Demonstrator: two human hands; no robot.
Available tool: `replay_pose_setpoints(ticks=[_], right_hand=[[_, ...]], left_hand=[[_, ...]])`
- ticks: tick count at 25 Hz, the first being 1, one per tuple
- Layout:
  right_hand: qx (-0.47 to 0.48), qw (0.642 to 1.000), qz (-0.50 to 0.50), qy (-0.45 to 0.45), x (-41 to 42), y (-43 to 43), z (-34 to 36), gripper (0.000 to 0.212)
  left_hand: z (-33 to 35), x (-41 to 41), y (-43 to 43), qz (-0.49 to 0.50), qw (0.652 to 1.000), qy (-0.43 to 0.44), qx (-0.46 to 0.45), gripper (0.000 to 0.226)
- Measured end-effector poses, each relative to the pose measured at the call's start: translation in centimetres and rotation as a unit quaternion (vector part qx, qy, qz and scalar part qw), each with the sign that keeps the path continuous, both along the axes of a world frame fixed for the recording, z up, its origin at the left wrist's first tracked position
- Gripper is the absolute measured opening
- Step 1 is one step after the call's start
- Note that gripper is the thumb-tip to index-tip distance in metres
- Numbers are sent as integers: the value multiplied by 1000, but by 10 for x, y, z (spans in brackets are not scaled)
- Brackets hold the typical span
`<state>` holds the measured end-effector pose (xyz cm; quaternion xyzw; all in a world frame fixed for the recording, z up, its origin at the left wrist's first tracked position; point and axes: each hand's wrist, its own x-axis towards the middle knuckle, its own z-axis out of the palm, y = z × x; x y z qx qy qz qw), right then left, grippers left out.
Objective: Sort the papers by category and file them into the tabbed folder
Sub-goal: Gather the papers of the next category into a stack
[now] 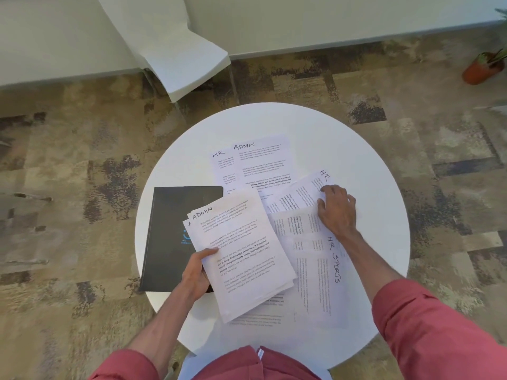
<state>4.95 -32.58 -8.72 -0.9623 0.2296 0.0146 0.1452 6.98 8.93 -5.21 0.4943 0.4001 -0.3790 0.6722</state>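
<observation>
A: What's furthest left on the round white surface (pixel 356 149)?

B: A closed black rectangular folder (pixel 167 229), lying flat, with a small blue mark on its cover.

A: And the left hand (pixel 196 272)?

B: Closed around the near-left edge of a white printed stack headed "ADMIN" (pixel 241 253), which overlaps the folder's right side.

A: Further right?

B: At the far side lie sheets marked "HR" and "ADMIN" (pixel 255 163). To the right are loose sheets marked "HR" and "SPORTS" (pixel 321 270). The right hand (pixel 337 209) rests on them, fingers curled, pinching a sheet's edge.
</observation>
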Motion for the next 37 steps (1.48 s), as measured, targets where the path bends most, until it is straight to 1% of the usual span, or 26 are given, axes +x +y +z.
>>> replay_pose_setpoints(ticks=[1, 3, 5, 6, 7, 9, 13, 17, 19, 21, 23, 26, 27, 29, 33, 35, 37], right_hand=[[21, 999, 21, 19, 10, 4, 0, 45], [55, 991, 84, 84, 28, 15, -1, 63], [70, 979, 127, 144, 38, 31, -5, 68], [68, 976, 136, 154, 38, 40, -9, 67], [58, 977, 139, 148, 34, 47, -11, 65], [31, 984, 139, 109, 15, 59, -17, 60], [-10, 989, 132, 58, -24, 60, -24, 55], [-39, 994, 86, -52, -21, 55, -14, 36], [-38, 996, 46, -68, -2, 54, -11, 36], [-14, 999, -2, -38, 25, 56, -10, 42], [0, 999, -40, 23, 54, 59, -8, 51], [-14, 991, -79, 106, 83, 64, -5, 76], [-19, 988, -88, 124, 88, 66, -6, 81], [-7, 986, -107, 129, 95, 68, -8, 81], [42, 983, -161, 73, 104, 65, -14, 65], [47, 978, -186, 80, 104, 64, -15, 70], [42, 976, -190, 97, 106, 63, -13, 76]], left_hand=[[0, 0, 3, -1, 1000, 1, 2, 48], [-1, 2, 7, 3, 1000, -4, 2, 48], [-3, 7, 10, 14, 1000, -9, -2, 48], [-3, 10, 11, 17, 1000, -10, -3, 48], [-4, 13, 13, 19, 1000, -11, -3, 47], [-5, 19, 14, 23, 1000, -13, -7, 49], [-9, 26, 13, 22, 1000, -11, -7, 48], [-7, 25, 10, 14, 1000, -9, 8, 44], [-5, 23, 8, 11, 1000, -8, 25, 41], [-3, 23, 7, 12, 999, -11, 38, 39], [-3, 24, 8, 13, 999, -15, 42, 38], [-5, 28, 12, 7, 999, -15, 46, 40], [-6, 29, 14, 6, 999, -17, 47, 41], [-10, 30, 19, 11, 999, -17, 48, 41], [-15, 31, 27, 15, 999, -15, 50, 43], [-14, 30, 30, 18, 998, -13, 54, 42], [-12, 29, 31, 20, 998, -12, 56, 41]])
